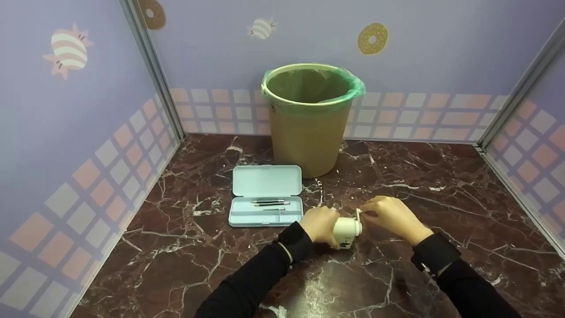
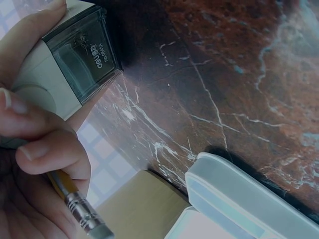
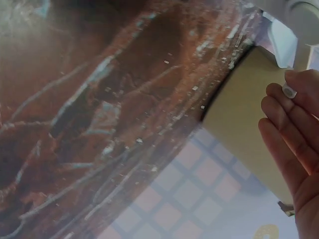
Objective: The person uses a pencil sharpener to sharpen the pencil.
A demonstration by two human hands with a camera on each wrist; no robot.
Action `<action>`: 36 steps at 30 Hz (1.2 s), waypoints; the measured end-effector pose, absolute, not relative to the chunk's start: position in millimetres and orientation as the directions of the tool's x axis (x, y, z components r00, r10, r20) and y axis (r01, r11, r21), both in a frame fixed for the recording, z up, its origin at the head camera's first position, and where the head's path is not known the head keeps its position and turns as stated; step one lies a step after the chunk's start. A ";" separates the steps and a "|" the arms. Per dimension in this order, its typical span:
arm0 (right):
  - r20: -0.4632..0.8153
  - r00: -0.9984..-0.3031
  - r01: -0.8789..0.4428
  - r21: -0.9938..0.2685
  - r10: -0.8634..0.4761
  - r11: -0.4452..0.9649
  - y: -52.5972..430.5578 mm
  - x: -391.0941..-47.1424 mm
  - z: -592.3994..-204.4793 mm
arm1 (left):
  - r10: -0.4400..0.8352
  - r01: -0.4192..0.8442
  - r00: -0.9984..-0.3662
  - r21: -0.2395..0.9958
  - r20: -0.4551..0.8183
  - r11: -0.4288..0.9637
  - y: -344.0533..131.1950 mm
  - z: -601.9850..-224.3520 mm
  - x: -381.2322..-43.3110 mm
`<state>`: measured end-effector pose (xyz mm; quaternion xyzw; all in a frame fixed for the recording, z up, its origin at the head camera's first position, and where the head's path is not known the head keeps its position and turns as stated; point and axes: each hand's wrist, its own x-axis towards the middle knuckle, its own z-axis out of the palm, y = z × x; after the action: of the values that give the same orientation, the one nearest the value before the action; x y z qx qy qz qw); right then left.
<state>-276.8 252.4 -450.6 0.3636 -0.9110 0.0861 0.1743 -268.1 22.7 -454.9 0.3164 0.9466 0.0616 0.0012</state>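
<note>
A white crank pencil sharpener (image 1: 346,230) stands on the marble table near the middle. My left hand (image 1: 320,224) grips its body from the left. In the left wrist view, its clear shavings drawer (image 2: 82,57) shows lettering, and a pencil (image 2: 82,211) with a metal band and eraser end passes under my curled fingers. On the right side, my right hand (image 1: 394,216) pinches the knob of the crank handle (image 1: 358,216) between thumb and fingers; the knob's end (image 3: 288,91) pokes out in the right wrist view.
A light blue pencil case (image 1: 267,180) lies with its lid raised left of the sharpener, holding several pencils (image 1: 270,203). Behind it stands a tan trash bin (image 1: 309,137) with a green liner (image 1: 355,84). Patterned panels (image 1: 212,53) enclose the table (image 1: 185,265) at the back and sides.
</note>
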 end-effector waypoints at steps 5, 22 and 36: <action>0.378 -0.674 -0.695 -0.036 -0.634 0.718 252.1 -277.9 -457.7 | 0.600 0.600 -0.799 0.105 0.039 0.793 23.1 -454.5 -267.9; 0.346 -0.668 -0.720 -0.076 -0.659 0.690 252.3 -261.0 -493.5 | 0.593 0.594 -0.804 0.117 0.044 0.796 21.7 -456.6 -266.8; 0.395 -0.618 -0.745 -0.018 -0.680 0.667 250.9 -232.6 -499.7 | 0.578 0.576 -0.816 0.127 0.027 0.808 23.4 -457.2 -268.3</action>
<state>-232.6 250.9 -499.7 0.3981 -0.8949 0.0903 0.1805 -268.3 23.4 -457.2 0.3033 0.9507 0.0647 0.0062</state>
